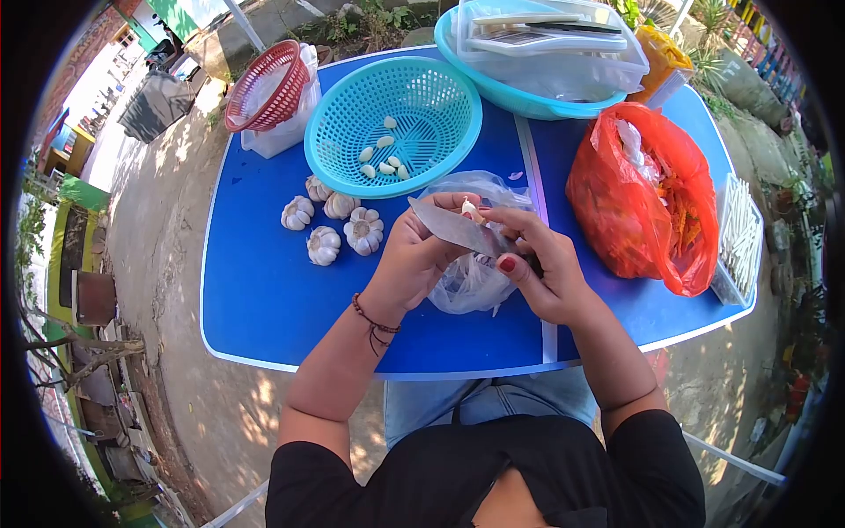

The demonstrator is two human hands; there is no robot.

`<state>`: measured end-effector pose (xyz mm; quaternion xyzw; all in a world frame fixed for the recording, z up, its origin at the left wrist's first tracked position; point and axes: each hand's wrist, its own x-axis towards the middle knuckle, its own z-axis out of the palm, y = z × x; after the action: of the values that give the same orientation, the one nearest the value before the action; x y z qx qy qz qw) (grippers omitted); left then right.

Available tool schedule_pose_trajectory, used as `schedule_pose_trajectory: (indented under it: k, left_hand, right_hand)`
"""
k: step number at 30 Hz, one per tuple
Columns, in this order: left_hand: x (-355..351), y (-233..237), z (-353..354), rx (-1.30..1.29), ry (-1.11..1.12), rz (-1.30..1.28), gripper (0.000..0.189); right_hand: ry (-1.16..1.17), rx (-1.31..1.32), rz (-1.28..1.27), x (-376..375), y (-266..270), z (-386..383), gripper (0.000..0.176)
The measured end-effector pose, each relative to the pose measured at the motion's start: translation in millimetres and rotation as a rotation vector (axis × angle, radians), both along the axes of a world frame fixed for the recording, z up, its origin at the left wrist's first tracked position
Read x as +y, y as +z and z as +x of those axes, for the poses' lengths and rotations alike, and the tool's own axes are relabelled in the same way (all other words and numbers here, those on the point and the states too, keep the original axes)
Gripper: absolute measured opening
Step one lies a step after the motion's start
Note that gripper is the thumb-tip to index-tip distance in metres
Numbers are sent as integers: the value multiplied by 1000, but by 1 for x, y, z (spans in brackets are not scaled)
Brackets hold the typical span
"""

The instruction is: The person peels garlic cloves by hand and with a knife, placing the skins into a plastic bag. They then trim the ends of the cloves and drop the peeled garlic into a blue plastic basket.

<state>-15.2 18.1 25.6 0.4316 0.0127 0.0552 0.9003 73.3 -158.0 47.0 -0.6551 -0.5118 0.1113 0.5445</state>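
Observation:
A knife (453,228) is gripped in my right hand (547,268), its blade pointing left across my left palm. Between the fingertips of my left hand (421,249) is a garlic clove (471,211), with my right fingers touching it too. Both hands are above a clear plastic bag (466,289) holding pale scraps. Several whole garlic bulbs (363,231) lie left of my left hand. Behind them, a turquoise basket (330,132) contains several peeled garlic cloves (385,142).
A red plastic bag (607,207) with orange-red contents stands at the right, beside a box of white sticks (738,233). At the back are a blue basin (528,107) with plastic containers (554,55) and a small red basket (280,92). The blue table (264,308) has rounded corners.

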Motion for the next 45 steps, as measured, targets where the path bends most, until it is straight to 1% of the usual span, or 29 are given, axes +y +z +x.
schedule_pose_trajectory:
  k: [3,6,9,12,15,18,21,24,26,28,29,31,32,34,36,39,40,42,43,45]
  left_hand:
    - [2,-4,0,-2,11,-41,40]
    - [1,-4,-1,4,36,-12,38]
    - [0,-4,-1,-8,74,10,38]
    - [-2,-7,0,-41,119,99,38]
    - [-9,-9,0,-45,183,123,37]
    - [-12,-15,1,-43,219,157,36]
    - [-12,-11,1,-54,236,220,34]
    - [-13,-7,1,-45,239,215,31]
    - [-7,-8,1,-37,182,188,30]
    - [-1,-7,1,-17,134,159,29]
    - [1,-5,1,0,114,143,28]
    - [3,-3,1,18,90,119,28]
    - [4,-3,1,18,83,111,27]
    - [6,-1,2,16,60,99,27]
    - [8,1,3,12,27,92,26]
    - [3,-1,-1,35,-130,187,28]
    - [-1,0,-1,21,-103,172,29]
    - [-9,10,-2,-2,-36,145,29]
    - [-7,9,-2,-5,-28,98,29]
    - [-3,7,0,-12,-13,6,29]
  right_hand:
    - [11,40,-21,0,2,0,35]
    - [15,94,-20,-1,0,0,35]
    - [8,81,-18,0,-1,1,35]
    - [-16,58,-37,0,-1,1,36]
    - [-86,-48,29,4,-9,0,36]
    - [-132,-91,-6,4,-7,-2,35]
    - [-162,-134,35,6,-10,-3,35]
    - [-154,-125,43,6,-8,-4,33]
    - [-66,317,-61,-1,1,-5,32]
    - [3,598,-106,-5,4,-5,30]
    - [26,660,-100,-6,4,-4,29]
    - [3,518,-76,-4,3,-5,28]
    - [-44,314,-58,-1,2,-6,28]
    - [-115,57,-34,4,0,-8,28]
    - [-164,-45,-20,7,-2,-9,28]
    - [-257,213,-26,1,-3,4,29]
    - [-268,305,-16,-3,-3,8,30]
    - [-203,515,33,-6,-3,13,31]
    - [-190,491,69,-3,-3,11,33]
    - [-139,479,52,-1,-5,7,33]
